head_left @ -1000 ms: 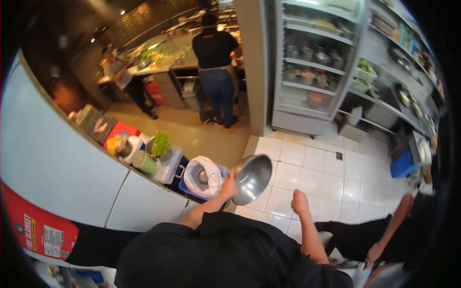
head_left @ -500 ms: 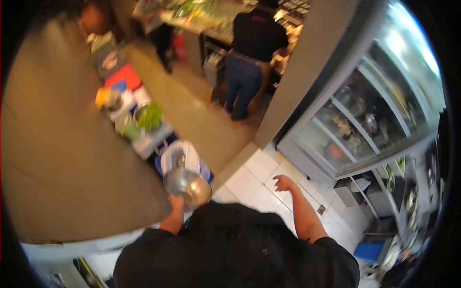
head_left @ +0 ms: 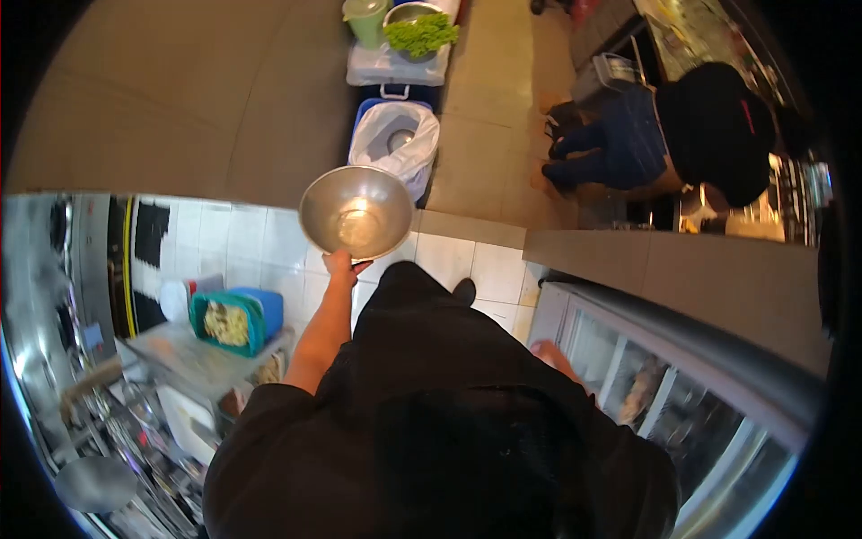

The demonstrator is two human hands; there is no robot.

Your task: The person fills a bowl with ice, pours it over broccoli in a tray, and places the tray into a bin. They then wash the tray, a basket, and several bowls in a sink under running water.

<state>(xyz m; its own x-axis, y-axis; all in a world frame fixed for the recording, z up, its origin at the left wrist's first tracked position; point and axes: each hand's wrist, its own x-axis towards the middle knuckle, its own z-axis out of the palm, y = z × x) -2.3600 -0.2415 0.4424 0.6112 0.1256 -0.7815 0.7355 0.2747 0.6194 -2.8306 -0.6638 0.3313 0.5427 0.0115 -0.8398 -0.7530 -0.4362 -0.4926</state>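
Observation:
A large metal bowl (head_left: 356, 214) is held out in front of me, and my left hand (head_left: 342, 266) grips its near rim. The inside of the bowl faces up and looks empty. Just beyond it stands a blue bin with a white liner (head_left: 422, 148), with a small round metal thing in it. My right hand (head_left: 549, 352) hangs low beside the glass-fronted fridge; only part of it shows past my dark clothing, and its fingers cannot be made out.
Leafy greens (head_left: 420, 36) in a bowl and a green container (head_left: 366, 20) stand beyond the bin. A co-worker (head_left: 691, 135) is at the right. The fridge (head_left: 628, 359) is close on my right. A teal tub (head_left: 229, 323) sits on the left counter (head_left: 180, 364).
The view has turned, so the bin and co-worker appear farther right. The bowl has come away from over the bin, still in my left hand. My right hand is lower and partly hidden.

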